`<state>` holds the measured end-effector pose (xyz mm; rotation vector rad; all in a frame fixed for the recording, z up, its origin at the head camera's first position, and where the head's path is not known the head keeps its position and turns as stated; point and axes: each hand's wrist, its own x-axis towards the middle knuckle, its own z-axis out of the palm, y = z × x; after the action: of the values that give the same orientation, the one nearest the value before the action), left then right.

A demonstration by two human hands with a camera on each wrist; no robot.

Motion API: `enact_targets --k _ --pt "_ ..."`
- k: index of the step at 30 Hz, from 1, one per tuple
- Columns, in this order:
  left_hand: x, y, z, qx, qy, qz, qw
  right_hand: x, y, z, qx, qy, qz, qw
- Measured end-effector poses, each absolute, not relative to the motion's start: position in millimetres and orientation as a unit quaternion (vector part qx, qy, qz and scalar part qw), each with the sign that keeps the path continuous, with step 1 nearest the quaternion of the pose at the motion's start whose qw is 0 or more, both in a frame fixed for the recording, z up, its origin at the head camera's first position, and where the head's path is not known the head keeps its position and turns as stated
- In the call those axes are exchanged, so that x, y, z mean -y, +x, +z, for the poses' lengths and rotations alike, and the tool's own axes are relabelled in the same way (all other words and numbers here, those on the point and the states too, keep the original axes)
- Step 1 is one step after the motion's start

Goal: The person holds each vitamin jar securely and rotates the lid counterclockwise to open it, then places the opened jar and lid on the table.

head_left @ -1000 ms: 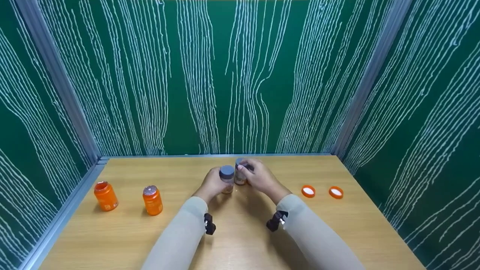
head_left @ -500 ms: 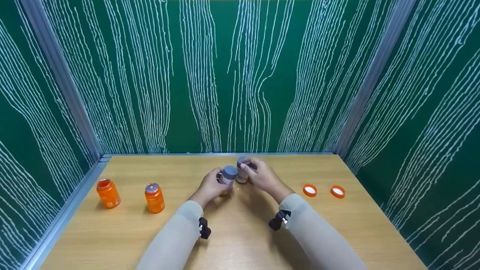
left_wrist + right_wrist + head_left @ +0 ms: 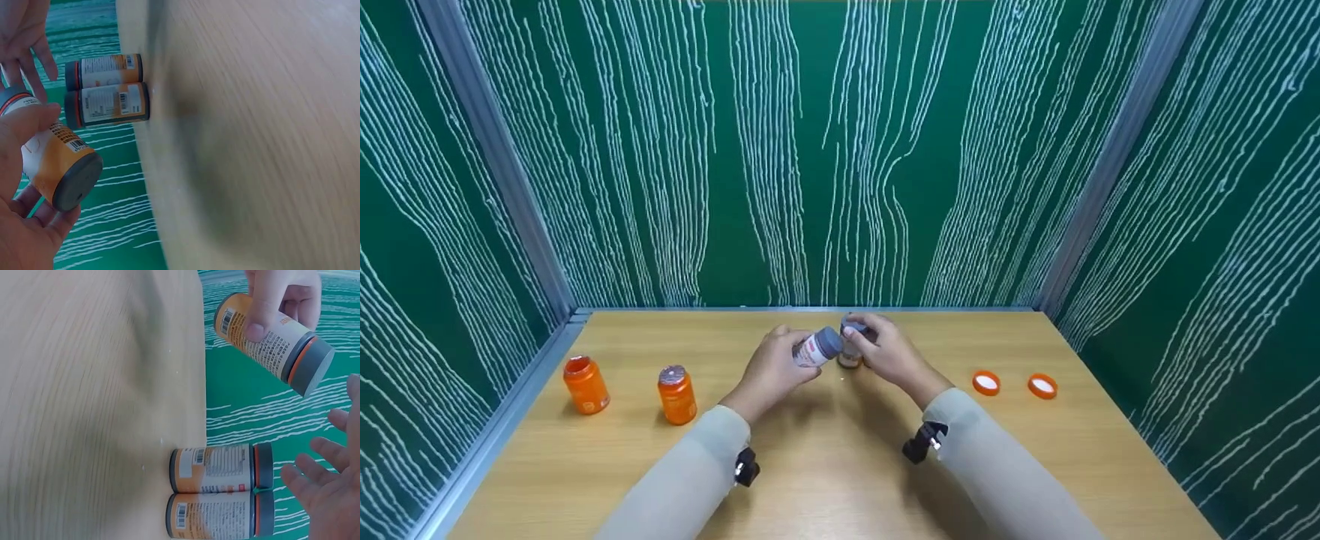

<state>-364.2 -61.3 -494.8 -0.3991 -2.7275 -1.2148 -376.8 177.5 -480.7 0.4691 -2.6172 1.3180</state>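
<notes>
My left hand (image 3: 772, 371) grips a small bottle (image 3: 812, 350) with a grey cap and a white and orange label. It is tilted, cap pointing right, and held above the table; its dark base shows in the left wrist view. Two matching bottles (image 3: 225, 468) stand upright side by side, touching, under my right hand (image 3: 889, 352). That hand holds nothing, and its fingers (image 3: 322, 453) are spread close to the caps in the right wrist view. From the head, the right hand partly hides the standing pair.
On the left of the wooden table (image 3: 825, 480) stand two orange jars (image 3: 586, 385) without lids, one with a silvery top (image 3: 674, 375). Two orange lids (image 3: 986, 382) with white insides lie at right. Green panels (image 3: 765, 187) with white streaks enclose the back and sides.
My left hand has raised its bottle from beside the standing ones and tipped it rightward, shifting slightly left. The right hand stays near the standing bottles.
</notes>
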Motion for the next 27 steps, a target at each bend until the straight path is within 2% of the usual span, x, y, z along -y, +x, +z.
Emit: enact_targets --k 12,20,27 --pt "71 -343 -484 0.93 -0.172 -0.306 0.114 -161 -364 -475 0.857 0.172 0.484 0.038" --pt "75 -339 -486 0.937 -0.184 -0.267 0.128 -150 -362 -483 0.839 0.163 0.518 -0.028" --pt "76 -338 -490 0.939 -0.199 -0.242 0.143 -146 -363 -491 0.842 0.171 0.51 -0.037"
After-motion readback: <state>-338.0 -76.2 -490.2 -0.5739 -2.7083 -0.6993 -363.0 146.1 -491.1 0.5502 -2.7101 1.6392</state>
